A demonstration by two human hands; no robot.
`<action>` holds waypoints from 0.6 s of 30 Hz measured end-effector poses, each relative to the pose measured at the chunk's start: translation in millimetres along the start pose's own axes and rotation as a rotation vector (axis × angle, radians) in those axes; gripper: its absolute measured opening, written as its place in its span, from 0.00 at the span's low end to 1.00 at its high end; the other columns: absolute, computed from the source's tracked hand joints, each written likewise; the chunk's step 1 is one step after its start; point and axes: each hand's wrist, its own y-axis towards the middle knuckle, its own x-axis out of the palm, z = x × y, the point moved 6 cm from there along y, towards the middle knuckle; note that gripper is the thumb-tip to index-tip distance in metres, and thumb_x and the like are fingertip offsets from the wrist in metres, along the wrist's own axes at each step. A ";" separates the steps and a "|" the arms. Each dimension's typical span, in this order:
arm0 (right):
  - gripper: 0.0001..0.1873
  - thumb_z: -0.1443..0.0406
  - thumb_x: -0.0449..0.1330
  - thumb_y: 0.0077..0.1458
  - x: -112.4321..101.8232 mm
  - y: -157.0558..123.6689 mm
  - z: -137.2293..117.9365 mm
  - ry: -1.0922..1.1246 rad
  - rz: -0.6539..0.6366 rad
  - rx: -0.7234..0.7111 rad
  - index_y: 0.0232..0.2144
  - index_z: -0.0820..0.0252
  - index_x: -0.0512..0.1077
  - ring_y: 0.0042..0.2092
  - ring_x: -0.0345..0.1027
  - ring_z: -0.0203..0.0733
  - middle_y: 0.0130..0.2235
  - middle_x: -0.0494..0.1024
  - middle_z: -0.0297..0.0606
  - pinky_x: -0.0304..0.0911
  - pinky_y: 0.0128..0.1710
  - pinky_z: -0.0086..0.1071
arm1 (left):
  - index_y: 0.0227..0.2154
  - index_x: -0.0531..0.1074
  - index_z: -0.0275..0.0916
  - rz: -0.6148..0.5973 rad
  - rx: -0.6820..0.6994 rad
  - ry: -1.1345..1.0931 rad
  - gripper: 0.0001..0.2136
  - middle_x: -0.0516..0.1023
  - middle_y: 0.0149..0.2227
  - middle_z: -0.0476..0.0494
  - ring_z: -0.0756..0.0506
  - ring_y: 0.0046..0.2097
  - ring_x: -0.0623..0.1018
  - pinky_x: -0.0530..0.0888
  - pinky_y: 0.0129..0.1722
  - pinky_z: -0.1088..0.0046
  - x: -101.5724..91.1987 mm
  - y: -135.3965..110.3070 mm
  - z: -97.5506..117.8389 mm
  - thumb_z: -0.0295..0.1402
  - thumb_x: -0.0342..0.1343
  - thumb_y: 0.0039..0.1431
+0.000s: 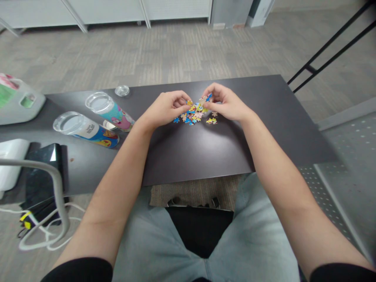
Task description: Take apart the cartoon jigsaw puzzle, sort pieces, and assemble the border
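Left hand (pixel 169 109), pinched on a yellow puzzle piece (pixel 189 103); right hand (pixel 225 102), clamped on blue-and-pale pieces (pixel 209 97); loose puzzle pile (pixel 194 115), between both hands. Left of the left hand: two clear-topped printed canisters (pixel 98 132), contents indiscernible.

Patterned grey carpet (pixel 123 55), a plain dark desk (pixel 194 156) and pale panelled furniture (pixel 108 11) suggest an office.

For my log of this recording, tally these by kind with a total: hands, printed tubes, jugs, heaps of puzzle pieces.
Hands: 2 (left hand, right hand)
Tubes: 2 (nearer tube, farther tube)
Jugs: 1 (jug)
Heaps: 1 (heap; its overlapping pieces can't be counted singly)
Total: 6
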 end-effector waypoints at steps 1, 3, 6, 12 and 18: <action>0.39 0.31 0.84 0.65 0.8 0.6 1.8 0.019 0.008 0.000 0.53 0.49 0.76 0.42 0.71 0.43 0.46 0.79 0.34 0.71 0.41 0.37 | 0.46 0.87 0.43 0.002 -0.005 -0.005 0.13 0.91 0.39 0.44 0.42 0.41 0.88 0.83 0.44 0.66 0.2 -0.1 -0.5 0.44 0.79 0.70; 0.39 0.32 0.85 0.63 3.0 1.4 5.5 0.052 0.015 0.004 0.54 0.49 0.75 0.44 0.74 0.44 0.47 0.79 0.35 0.74 0.43 0.38 | 0.45 0.86 0.43 0.011 -0.015 -0.010 0.12 0.92 0.40 0.43 0.41 0.42 0.89 0.84 0.45 0.66 0.1 -0.5 -1.6 0.42 0.78 0.68; 0.41 0.32 0.85 0.60 5.4 1.2 5.9 0.047 0.021 0.029 0.55 0.48 0.76 0.46 0.76 0.47 0.48 0.80 0.35 0.78 0.48 0.41 | 0.45 0.84 0.43 0.019 -0.014 -0.009 0.11 0.92 0.40 0.44 0.41 0.42 0.90 0.83 0.44 0.66 -0.4 -1.0 -1.4 0.40 0.76 0.67; 0.48 0.25 0.84 0.54 6.8 -1.4 -5.1 -0.049 0.016 0.157 0.58 0.46 0.77 0.53 0.80 0.55 0.51 0.82 0.40 0.82 0.56 0.48 | 0.44 0.84 0.43 -0.011 -0.016 -0.017 0.13 0.90 0.39 0.45 0.42 0.39 0.88 0.82 0.42 0.66 2.5 -0.2 0.0 0.43 0.79 0.66; 0.49 0.23 0.82 0.57 8.6 -2.2 -5.8 -0.024 -0.005 0.167 0.61 0.46 0.78 0.49 0.78 0.51 0.51 0.80 0.39 0.80 0.51 0.45 | 0.47 0.85 0.43 0.017 0.002 -0.020 0.13 0.88 0.39 0.45 0.44 0.41 0.86 0.82 0.44 0.67 2.7 1.8 5.4 0.42 0.78 0.70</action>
